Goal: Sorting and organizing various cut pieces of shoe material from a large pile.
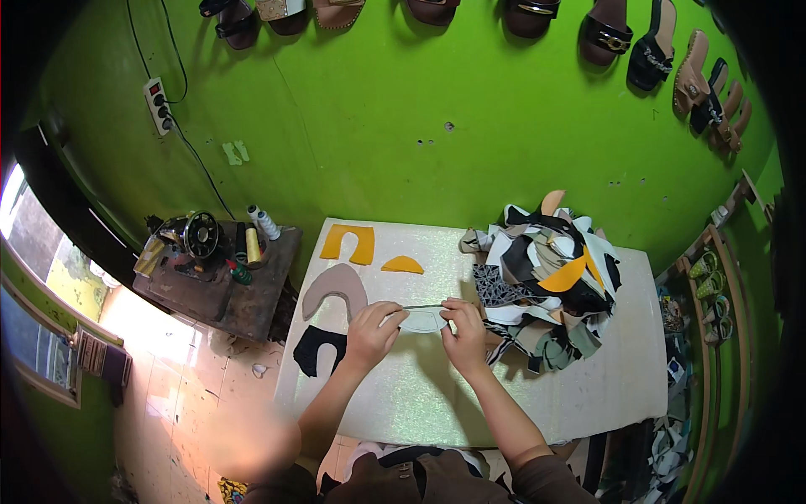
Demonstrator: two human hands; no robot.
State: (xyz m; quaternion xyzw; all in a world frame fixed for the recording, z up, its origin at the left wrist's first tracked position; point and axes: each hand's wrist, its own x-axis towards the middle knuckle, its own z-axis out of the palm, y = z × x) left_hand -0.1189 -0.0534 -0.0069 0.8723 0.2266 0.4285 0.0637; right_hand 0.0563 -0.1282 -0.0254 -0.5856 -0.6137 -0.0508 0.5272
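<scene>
Over the middle of the table, my left hand and my right hand face each other. Between them they pinch a small, thin, pale greenish piece with a dark straight upper edge and a curved lower one; its material I cannot make out. Left of my left hand lie a grey-beige arch-shaped cutout and a black arch-shaped one. Farther back are a yellow arch-shaped piece and a yellow half-moon piece. To the right of my right hand rises a heap of mixed scraps.
The pale-covered table stands against a green wall. At left, a sewing machine shares a dark stand with thread spools. Sandals hang on the wall; a wooden rack is at right. A blurred shape covers the lower left.
</scene>
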